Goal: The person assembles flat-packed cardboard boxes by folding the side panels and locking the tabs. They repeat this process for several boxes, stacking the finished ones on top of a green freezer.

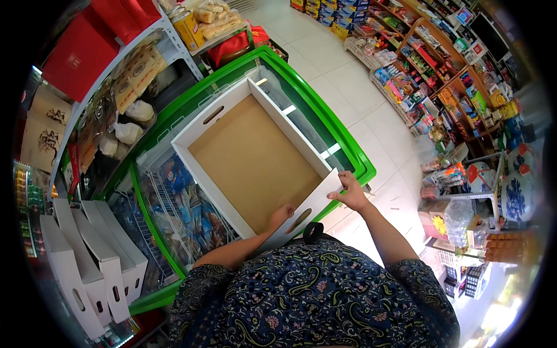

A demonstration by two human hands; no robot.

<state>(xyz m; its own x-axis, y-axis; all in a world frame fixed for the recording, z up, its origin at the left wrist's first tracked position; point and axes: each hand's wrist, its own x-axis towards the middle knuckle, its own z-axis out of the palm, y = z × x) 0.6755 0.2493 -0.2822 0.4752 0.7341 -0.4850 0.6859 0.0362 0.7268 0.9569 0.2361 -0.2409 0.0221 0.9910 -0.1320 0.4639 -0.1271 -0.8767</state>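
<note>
A shallow open cardboard box (255, 156), white on its walls with a brown bottom, lies in front of me on the glass top of a green-rimmed chest freezer (360, 159). Oval handle slots pierce its far-left and near walls. My right hand (351, 192) grips the near right corner, thumb on the near wall and fingers round the edge. My left forearm crosses the near left corner, and my left hand (282, 216) is curled closed at the inner side of the near wall, close to its slot. Its fingertips are partly hidden.
Several white cardboard boxes (87, 261) stand upright together at the left. Packaged goods show through the freezer glass. A shelf with red boxes (78, 55) and bagged goods adjoins the far left side. Tiled floor (371, 133) separates the freezer from stocked shelves (429, 75) at right.
</note>
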